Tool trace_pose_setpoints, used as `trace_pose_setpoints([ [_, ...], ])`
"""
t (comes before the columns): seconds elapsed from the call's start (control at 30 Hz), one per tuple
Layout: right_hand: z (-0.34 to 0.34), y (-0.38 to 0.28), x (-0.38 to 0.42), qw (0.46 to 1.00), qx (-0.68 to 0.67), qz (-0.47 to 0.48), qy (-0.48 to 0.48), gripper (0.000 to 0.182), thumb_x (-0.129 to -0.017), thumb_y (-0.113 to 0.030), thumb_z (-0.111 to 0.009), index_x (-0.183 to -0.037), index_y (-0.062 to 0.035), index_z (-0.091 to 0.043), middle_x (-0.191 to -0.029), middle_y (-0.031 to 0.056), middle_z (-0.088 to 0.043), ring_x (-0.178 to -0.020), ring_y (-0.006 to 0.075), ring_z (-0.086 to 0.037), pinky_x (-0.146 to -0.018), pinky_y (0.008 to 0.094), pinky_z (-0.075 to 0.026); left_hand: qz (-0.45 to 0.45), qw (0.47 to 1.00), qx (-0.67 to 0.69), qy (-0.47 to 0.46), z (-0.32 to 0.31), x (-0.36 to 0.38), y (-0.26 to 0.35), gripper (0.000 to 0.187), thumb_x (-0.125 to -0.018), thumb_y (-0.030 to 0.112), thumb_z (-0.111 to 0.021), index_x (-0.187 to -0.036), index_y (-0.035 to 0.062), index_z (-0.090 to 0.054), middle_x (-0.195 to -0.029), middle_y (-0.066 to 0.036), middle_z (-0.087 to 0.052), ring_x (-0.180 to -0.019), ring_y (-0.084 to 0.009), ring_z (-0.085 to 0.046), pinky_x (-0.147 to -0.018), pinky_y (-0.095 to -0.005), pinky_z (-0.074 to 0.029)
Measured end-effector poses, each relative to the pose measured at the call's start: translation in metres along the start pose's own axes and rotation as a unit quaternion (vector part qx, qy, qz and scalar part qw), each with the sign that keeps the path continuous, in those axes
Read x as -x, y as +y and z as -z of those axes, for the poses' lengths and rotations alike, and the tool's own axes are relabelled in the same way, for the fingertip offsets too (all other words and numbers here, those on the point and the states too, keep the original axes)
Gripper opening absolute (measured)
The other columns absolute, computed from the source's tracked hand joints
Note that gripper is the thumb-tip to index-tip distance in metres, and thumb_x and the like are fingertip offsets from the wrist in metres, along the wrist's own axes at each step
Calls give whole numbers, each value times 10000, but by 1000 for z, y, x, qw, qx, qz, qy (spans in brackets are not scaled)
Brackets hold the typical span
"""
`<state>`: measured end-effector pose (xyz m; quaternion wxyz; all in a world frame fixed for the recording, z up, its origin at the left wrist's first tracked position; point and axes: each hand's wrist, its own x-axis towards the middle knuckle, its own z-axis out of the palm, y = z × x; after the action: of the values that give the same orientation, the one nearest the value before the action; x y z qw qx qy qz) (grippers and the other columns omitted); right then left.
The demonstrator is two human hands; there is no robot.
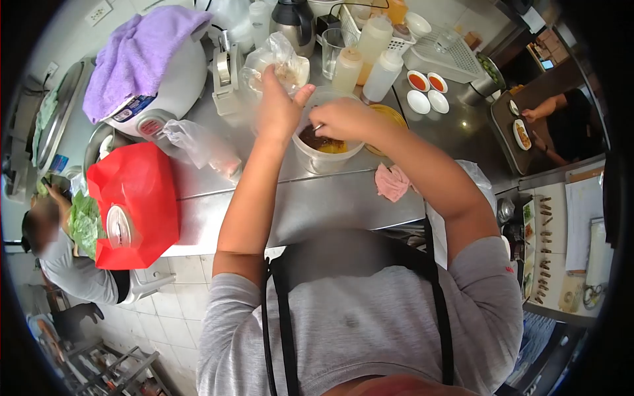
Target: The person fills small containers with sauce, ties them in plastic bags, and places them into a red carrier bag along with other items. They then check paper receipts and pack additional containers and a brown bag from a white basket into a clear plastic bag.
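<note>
A translucent tub [320,160] stands on the steel counter [304,208], with dark brown and yellow contents inside. Over its right side is my right hand [343,120], its fingers closed around a metal utensil [318,127] that reaches toward the contents. My left hand [282,105] is raised at the tub's left, thumb and fingers apart, holding nothing that I can make out. Just behind the left hand is a clear plastic bag [274,49] with pale brownish contents. A yellow round lid or dish [389,117] lies partly behind the tub, and a pink cloth [392,182] is at its right.
A red bag [155,191] and a rice cooker [188,82] under a purple towel [142,56] stand left. Squeeze bottles [383,76] and small white dishes [418,101], two with red sauce, are behind right. One person [82,270] is far left; another's arm [551,107] shows right.
</note>
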<state>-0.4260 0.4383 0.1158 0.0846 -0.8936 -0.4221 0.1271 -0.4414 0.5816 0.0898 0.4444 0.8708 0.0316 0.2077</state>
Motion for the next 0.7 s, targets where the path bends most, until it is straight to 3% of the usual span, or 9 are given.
trace_pose_setpoints([
  [0.1,3,6,21,994,-38,-3,100,105,-712,-175,-548,-754,-91,-501,-710,61,-553,-708,274,-539,-584,380,-422,-12,998,-59,-16,1,-4,6,719,-657,255,-676,-1205,42,-263,-1082,-269,-438,-960,-370,-482,-772,-369,-420],
  [0.2,-16,17,25,986,55,58,149,114,-731,-180,-524,-747,-81,-470,-680,83,-538,-670,280,-536,-569,386,-417,13,996,-76,-48,-5,-5,10,701,-641,217,-683,-1203,91,-283,-1073,-251,-440,-947,-385,-478,-778,-389,-419],
  [0.4,-20,17,39,987,2,-13,161,123,-742,-177,-513,-765,-66,-465,-666,110,-531,-645,305,-532,-562,403,-410,-36,994,-56,-86,-12,-8,2,627,-628,156,-677,-1163,92,-357,-1020,-209,-478,-925,-335,-502,-767,-366,-418],
  [0.5,-25,14,43,985,0,6,173,129,-749,-183,-510,-770,-65,-464,-676,114,-538,-638,311,-528,-549,412,-405,-47,992,-5,-114,-22,-9,-13,586,-616,140,-674,-1131,85,-401,-949,-177,-507,-858,-281,-520,-741,-338,-418],
  [0.67,-8,2,66,992,-78,-15,96,132,-750,-174,-509,-743,-51,-463,-664,105,-532,-655,296,-529,-557,398,-402,-12,993,11,-121,-17,3,1,540,-598,105,-660,-1090,75,-441,-904,-142,-502,-797,-237,-504,-715,-314,-413],
  [0.7,-2,0,72,992,-98,-33,74,130,-749,-171,-509,-736,-50,-463,-659,101,-530,-660,290,-530,-561,393,-402,-49,994,12,-102,-13,6,7,536,-596,98,-659,-1086,78,-445,-914,-140,-498,-817,-243,-501,-717,-317,-415],
])
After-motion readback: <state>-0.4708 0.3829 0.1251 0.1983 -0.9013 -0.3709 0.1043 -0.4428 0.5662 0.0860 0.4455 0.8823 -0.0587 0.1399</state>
